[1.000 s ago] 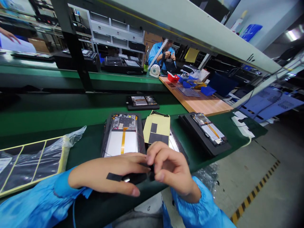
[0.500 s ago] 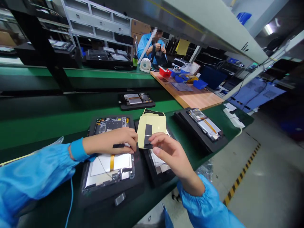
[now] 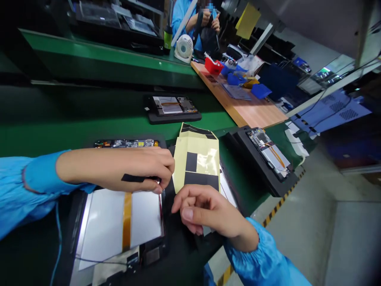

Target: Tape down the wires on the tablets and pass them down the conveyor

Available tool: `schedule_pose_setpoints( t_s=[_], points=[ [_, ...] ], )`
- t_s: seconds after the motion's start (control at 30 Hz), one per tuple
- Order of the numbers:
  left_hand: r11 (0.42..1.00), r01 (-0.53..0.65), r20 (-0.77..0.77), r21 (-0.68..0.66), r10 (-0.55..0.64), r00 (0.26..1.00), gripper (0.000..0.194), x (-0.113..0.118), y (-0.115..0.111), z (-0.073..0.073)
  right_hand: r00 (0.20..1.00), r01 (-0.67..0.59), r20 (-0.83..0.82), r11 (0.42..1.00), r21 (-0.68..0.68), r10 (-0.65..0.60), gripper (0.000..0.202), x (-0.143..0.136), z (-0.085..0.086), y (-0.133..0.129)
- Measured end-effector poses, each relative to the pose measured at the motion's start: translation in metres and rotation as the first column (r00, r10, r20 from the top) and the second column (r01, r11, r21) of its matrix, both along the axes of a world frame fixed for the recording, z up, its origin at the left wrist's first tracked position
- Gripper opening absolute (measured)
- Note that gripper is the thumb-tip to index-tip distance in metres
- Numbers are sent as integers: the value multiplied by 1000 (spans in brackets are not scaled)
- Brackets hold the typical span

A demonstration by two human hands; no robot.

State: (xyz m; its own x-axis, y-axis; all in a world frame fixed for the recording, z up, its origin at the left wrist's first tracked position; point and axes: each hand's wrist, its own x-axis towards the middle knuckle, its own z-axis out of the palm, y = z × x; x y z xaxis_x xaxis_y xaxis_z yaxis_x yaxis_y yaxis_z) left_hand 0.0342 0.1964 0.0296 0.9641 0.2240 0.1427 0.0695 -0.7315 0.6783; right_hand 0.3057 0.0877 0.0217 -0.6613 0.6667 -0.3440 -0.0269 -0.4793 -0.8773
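An opened tablet (image 3: 119,222) lies in a black tray in front of me, white battery and an orange flex strip showing. My left hand (image 3: 139,167) rests over its upper part, fingers pinched together at its right edge; a black tape strip (image 3: 132,178) sticks to the side of the hand. My right hand (image 3: 205,212) hovers loosely curled just right of the tray, below a yellow backing sheet (image 3: 196,159) that carries black tape pieces. What the left fingertips pinch is hidden.
A second tray (image 3: 226,190) lies under the yellow sheet. Two more trays with open tablets sit on the green belt (image 3: 174,107) and at the right (image 3: 269,153). A wooden table (image 3: 250,113) holds blue and red bins. A person in blue works beyond a small fan (image 3: 183,47).
My view has tilted down and closer. My left hand has stayed on the tablet's upper edge. My right hand has dropped from the yellow sheet's lower edge toward me and curled.
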Motion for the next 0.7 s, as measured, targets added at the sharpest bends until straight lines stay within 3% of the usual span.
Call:
schedule_pose_setpoints(
  t_s=[0.1,0.27,0.7],
  points=[
    [1000,21,21,7,-21,1000,19,1,4,-7,997,-41,-65,996,-77,36,43,-2,-5,2],
    [999,25,55,46,-28,998,20,3,8,-15,998,-32,-59,995,-95,27,44,-4,-6,3],
    [995,75,22,-63,-73,997,18,4,15,-10,999,-16,40,1000,-11,16,45,-11,-4,3]
  ],
)
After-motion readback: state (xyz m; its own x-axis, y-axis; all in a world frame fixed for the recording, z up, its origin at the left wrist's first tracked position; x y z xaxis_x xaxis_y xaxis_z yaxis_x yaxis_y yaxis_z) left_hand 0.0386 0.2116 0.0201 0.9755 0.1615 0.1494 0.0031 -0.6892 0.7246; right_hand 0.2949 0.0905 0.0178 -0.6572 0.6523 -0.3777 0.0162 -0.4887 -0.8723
